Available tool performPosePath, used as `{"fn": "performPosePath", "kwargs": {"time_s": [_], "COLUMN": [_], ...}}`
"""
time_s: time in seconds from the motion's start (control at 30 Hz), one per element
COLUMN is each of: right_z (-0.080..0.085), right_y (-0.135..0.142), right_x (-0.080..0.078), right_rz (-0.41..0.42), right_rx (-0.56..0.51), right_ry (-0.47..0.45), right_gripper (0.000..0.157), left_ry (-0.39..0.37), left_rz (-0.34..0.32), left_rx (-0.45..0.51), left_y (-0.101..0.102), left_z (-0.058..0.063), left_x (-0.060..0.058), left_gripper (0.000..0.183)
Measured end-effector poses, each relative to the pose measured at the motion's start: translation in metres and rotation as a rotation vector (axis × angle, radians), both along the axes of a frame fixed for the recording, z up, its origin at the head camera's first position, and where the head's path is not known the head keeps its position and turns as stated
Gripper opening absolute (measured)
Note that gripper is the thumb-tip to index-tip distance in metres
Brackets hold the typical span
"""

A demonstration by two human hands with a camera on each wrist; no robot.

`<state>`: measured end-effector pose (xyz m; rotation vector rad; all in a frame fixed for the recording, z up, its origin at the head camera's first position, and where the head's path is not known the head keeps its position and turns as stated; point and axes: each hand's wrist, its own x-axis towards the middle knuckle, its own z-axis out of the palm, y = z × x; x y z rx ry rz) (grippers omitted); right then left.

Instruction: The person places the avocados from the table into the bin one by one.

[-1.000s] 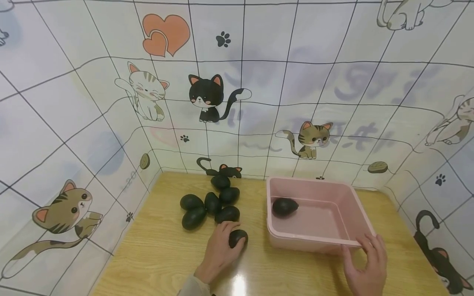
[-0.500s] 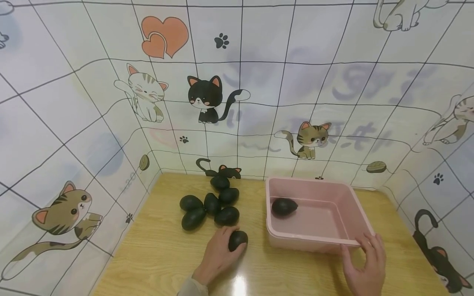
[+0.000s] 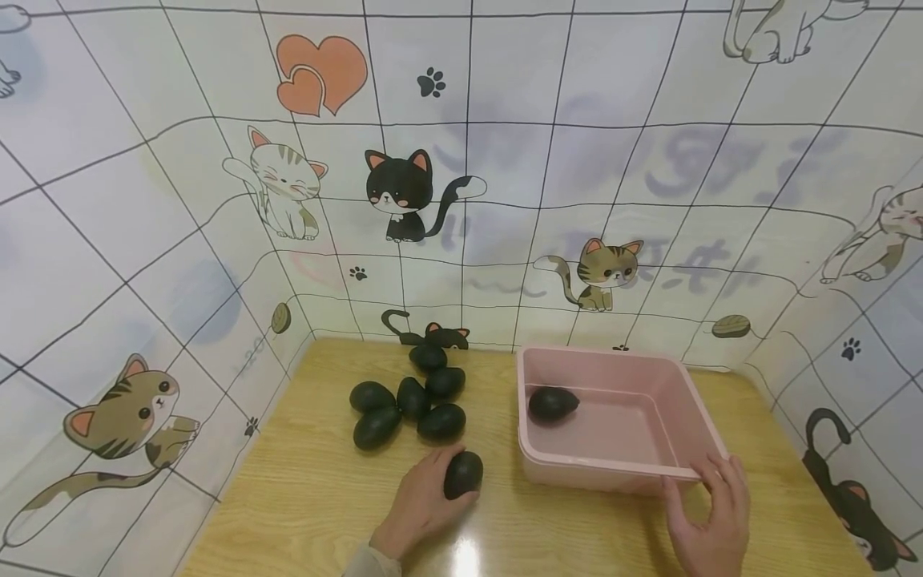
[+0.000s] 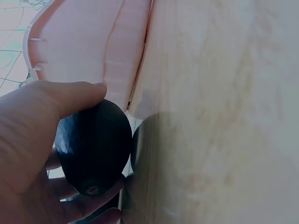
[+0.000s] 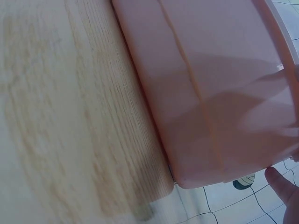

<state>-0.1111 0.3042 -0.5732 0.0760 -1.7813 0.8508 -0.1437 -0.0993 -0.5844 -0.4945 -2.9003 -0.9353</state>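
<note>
My left hand [image 3: 431,495] grips a dark green, nearly black avocado [image 3: 463,474], thumb on one side and fingers round the other. In the left wrist view this avocado [image 4: 93,147] shows its stem end toward the camera, close by the wooden tabletop. A pink plastic bin [image 3: 613,471] stands to its right, with one avocado [image 3: 554,404] lying inside at the left. My right hand [image 3: 714,513] holds the bin's front right corner, fingers over the rim and thumb against the front wall. In the right wrist view a fingertip [image 5: 279,183] shows beside the bin wall [image 5: 187,116].
Several more avocados [image 3: 413,399] lie in a loose cluster behind and left of my left hand. The wooden table [image 3: 303,505] is walled at the back and both sides by cat-patterned sheeting [image 3: 505,176].
The avocado in my left hand has turned and shows more of itself, and the hand has drawn slightly away from the cluster. My right hand and the bin have stayed put.
</note>
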Motion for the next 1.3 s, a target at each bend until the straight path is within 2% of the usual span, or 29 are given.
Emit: {"fn": "performPosePath", "kwargs": {"time_s": [0.2, 0.47, 0.83, 1.07, 1.3], "right_z": [-0.002, -0.002, 0.003, -0.002, -0.004], "right_y": [0.002, 0.003, -0.002, 0.002, 0.003], "right_x": [0.000, 0.001, 0.001, 0.001, 0.002], "right_rz": [-0.009, -0.017, -0.014, -0.007, -0.011], "right_rx": [0.001, 0.000, 0.000, 0.000, -0.003], "right_ry": [-0.007, -0.017, 0.028, 0.004, -0.033], "right_gripper": [0.074, 0.075, 0.072, 0.073, 0.075], "left_ry": [-0.017, 0.018, 0.005, -0.034, -0.020], "left_rz": [0.003, 0.001, 0.025, 0.039, 0.048], "left_rx": [-0.004, 0.015, 0.054, 0.084, 0.098], "left_y": [0.000, 0.001, 0.003, 0.005, 0.007], "left_z": [0.001, 0.001, 0.002, 0.007, 0.015], "left_x": [-0.001, 0.000, -0.001, 0.000, -0.003], "left_gripper": [0.076, 0.075, 0.075, 0.075, 0.072]}}
